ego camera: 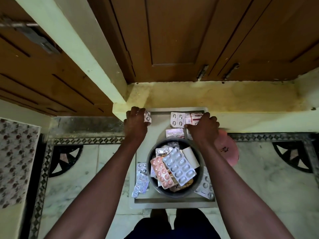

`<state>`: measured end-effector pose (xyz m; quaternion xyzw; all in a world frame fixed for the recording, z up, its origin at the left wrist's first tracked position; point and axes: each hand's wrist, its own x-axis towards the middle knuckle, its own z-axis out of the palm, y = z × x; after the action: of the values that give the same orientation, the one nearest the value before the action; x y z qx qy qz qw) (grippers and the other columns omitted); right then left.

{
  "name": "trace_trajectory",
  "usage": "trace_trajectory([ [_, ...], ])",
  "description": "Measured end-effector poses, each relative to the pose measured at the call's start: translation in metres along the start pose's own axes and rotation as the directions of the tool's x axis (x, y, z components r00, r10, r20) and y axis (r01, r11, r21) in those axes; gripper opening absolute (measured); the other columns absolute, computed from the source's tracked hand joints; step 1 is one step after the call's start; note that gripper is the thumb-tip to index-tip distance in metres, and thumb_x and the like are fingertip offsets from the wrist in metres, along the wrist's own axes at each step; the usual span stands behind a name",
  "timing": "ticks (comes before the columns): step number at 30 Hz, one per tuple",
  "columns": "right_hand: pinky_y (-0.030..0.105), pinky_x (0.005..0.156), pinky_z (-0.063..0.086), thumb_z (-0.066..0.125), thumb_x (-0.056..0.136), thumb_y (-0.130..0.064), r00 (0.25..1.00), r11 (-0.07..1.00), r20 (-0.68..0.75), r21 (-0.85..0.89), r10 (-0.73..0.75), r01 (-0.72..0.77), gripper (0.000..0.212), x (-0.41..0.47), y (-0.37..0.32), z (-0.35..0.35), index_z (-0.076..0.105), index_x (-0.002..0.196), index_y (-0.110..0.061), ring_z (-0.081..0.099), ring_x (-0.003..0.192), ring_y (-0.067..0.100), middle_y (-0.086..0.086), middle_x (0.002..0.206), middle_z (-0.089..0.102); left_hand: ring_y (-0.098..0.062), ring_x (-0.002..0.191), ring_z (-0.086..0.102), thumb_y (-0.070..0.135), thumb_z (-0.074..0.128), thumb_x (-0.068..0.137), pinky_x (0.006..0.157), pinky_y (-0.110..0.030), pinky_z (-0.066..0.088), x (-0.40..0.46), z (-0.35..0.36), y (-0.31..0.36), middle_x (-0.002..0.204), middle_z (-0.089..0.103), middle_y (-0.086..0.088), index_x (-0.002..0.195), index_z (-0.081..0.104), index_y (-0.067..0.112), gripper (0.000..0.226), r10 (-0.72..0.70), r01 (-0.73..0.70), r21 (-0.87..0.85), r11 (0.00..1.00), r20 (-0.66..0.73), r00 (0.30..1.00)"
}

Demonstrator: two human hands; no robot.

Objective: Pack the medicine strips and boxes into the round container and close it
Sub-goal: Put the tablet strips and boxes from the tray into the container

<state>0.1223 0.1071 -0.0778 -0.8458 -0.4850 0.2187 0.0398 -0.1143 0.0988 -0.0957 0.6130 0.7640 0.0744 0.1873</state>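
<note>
The round container (173,167) stands open on a tray (174,203), near the tray's front edge, between the two forearms and nearer the person than both hands. It is heaped with strips, a silver strip (180,166) and a pink strip (161,172) lying on top. More strips (140,180) lie on the tray just left and right of it. The left hand (135,122) is at the tray's far left corner, closed on a small strip (147,116). The right hand (204,125) is at the far right, fingers curled onto a box (193,117) that lies beside a four-pill strip (177,119). A pink lid (227,150) lies under the right wrist, on the floor (259,169).
</note>
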Motion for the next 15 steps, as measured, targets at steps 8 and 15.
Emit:
trace_trajectory([
  [8, 0.041, 0.073, 0.052, 0.068, 0.084, -0.006, 0.984, 0.888, -0.082, 0.424, -0.159, 0.179, 0.020, -0.007, 0.022, -0.001, 0.060, 0.097, -0.018, 0.065, 0.085, 0.030, 0.013, 0.093, 0.066, -0.038, 0.116, 0.048, 0.035, 0.092, 0.067, 0.092, -0.051, 0.048, 0.007, -0.005, -0.009, 0.123, 0.053, -0.012, 0.122, 0.062, 0.017, 0.065, -0.025, 0.027, -0.038, 0.999, 0.050, 0.998],
  [15, 0.033, 0.075, 0.052, 0.073, 0.090, -0.002, 0.901, 0.701, -0.285, 0.566, -0.327, 0.434, 0.015, -0.060, 0.036, -0.039, 0.065, 0.097, -0.013, 0.062, 0.088, 0.017, 0.005, 0.095, 0.063, -0.035, 0.100, 0.064, 0.018, 0.083, 0.084, 0.081, -0.032, 0.049, -0.001, -0.010, -0.010, 0.113, 0.060, -0.018, 0.099, 0.074, 0.007, 0.021, -0.071, 0.076, -0.285, 0.955, 0.027, 0.997],
])
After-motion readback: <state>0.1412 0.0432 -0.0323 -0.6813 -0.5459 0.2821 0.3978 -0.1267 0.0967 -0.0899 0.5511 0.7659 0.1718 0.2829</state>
